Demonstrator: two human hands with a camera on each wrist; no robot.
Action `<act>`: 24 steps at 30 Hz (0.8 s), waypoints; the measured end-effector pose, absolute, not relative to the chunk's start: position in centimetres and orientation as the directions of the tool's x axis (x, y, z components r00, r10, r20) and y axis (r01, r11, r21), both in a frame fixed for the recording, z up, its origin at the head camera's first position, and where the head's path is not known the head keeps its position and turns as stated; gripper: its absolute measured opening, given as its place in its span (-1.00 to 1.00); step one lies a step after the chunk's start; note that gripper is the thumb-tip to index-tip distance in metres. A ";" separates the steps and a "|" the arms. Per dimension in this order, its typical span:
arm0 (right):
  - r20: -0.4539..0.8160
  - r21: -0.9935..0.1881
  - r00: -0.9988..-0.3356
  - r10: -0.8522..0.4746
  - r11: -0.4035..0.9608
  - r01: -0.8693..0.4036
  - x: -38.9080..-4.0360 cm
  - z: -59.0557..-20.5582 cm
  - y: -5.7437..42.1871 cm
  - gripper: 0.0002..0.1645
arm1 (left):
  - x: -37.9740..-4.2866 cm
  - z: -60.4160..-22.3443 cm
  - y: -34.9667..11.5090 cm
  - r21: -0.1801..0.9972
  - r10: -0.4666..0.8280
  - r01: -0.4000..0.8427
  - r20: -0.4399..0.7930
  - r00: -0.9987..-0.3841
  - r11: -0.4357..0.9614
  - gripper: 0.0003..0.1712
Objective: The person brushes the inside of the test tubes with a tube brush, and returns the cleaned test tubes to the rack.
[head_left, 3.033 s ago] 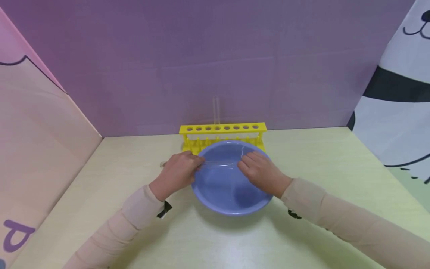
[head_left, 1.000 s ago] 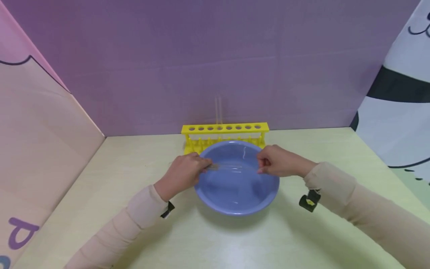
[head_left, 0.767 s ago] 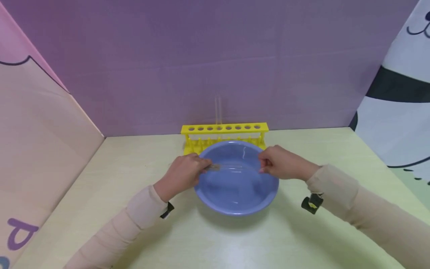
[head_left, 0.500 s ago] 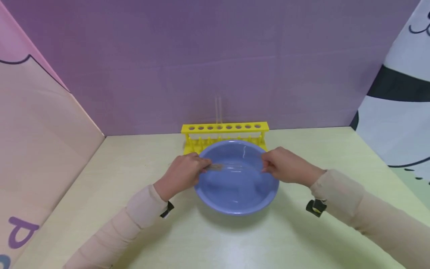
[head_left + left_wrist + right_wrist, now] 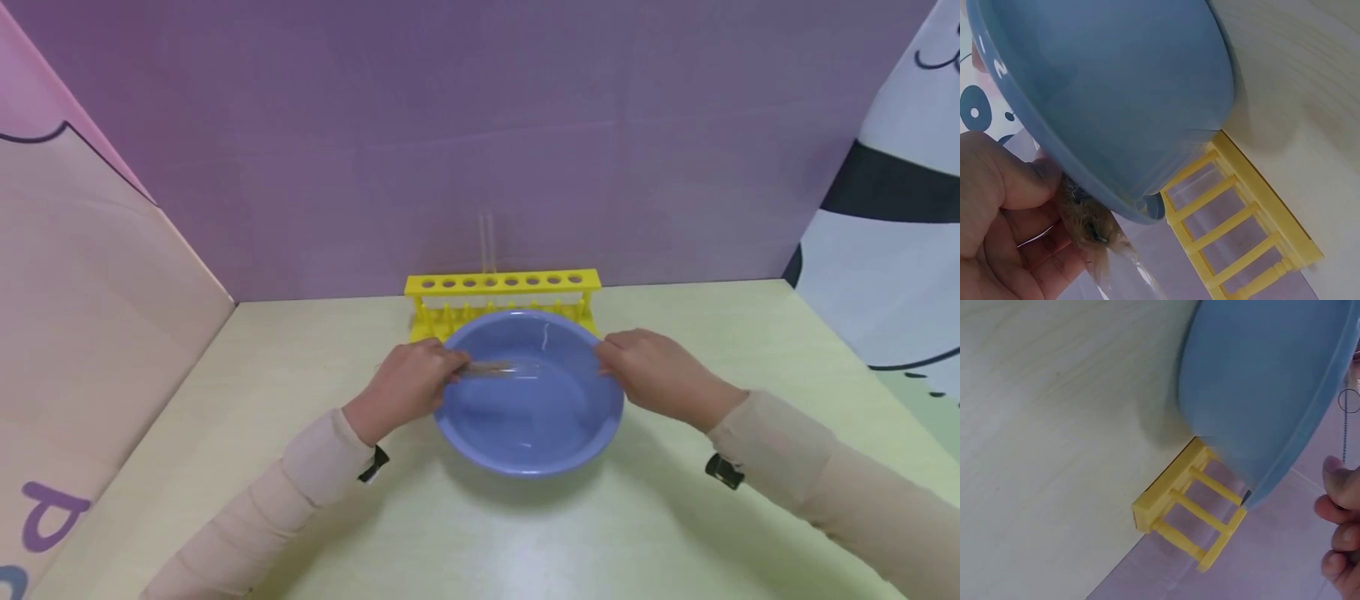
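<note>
Over a blue basin (image 5: 525, 473), my left hand (image 5: 405, 379) grips a clear test tube (image 5: 529, 372) lying nearly level, its mouth toward the right. Inside the tube sit the brown bristles of a test tube brush (image 5: 495, 367). In the left wrist view those bristles (image 5: 1094, 228) show just past the fingers. My right hand (image 5: 652, 375), by the basin's right rim, pinches the brush's handle; the right wrist view shows the thin twisted wire (image 5: 1344, 431) running from the tube's round mouth to the fingertips.
Behind the basin stands a yellow test tube rack (image 5: 502, 285), partly hidden by it. One clear tube (image 5: 487, 242) rises upright from the rack. A purple backdrop (image 5: 480, 150) closes off the table's (image 5: 495, 542) back edge.
My right hand has moved right, from over the basin to its right rim. The brush's bristles have slid rightward inside the tube. My left hand has stayed nearly still.
</note>
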State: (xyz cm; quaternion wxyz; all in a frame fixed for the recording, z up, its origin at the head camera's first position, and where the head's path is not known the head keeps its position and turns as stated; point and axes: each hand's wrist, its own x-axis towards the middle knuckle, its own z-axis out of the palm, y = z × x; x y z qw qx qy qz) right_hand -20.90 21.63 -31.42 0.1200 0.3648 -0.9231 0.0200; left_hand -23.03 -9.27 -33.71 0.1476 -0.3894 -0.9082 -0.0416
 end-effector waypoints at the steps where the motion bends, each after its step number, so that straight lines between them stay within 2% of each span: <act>1: 0.260 0.082 -0.684 -0.681 0.722 -0.688 -20.9 -31.6 21.8 -0.74 | -23.0 -33.7 -9.3 -0.041 0.695 0.720 0.302 -0.652 0.693 -0.76; 7: 0.372 0.210 -0.563 -0.738 0.658 -0.724 -20.8 -32.5 22.5 -0.66 | -23.1 -33.5 -9.4 -0.049 0.702 0.726 0.307 -0.643 0.686 -0.77; 16: 0.454 0.330 -0.436 -0.777 0.601 -0.728 -20.6 -33.2 23.3 -0.56 | -23.1 -33.1 -9.6 -0.027 0.694 0.716 0.275 -0.666 0.697 -0.71; 18: 0.457 0.347 -0.416 -0.786 0.588 -0.731 -20.6 -33.2 23.5 -0.54 | -23.1 -33.1 -9.6 -0.026 0.694 0.716 0.274 -0.666 0.698 -0.71; 24: 0.455 0.373 -0.381 -0.805 0.561 -0.739 -20.6 -33.7 24.3 -0.64 | -23.1 -33.1 -9.8 -0.027 0.697 0.721 0.283 -0.658 0.692 -0.74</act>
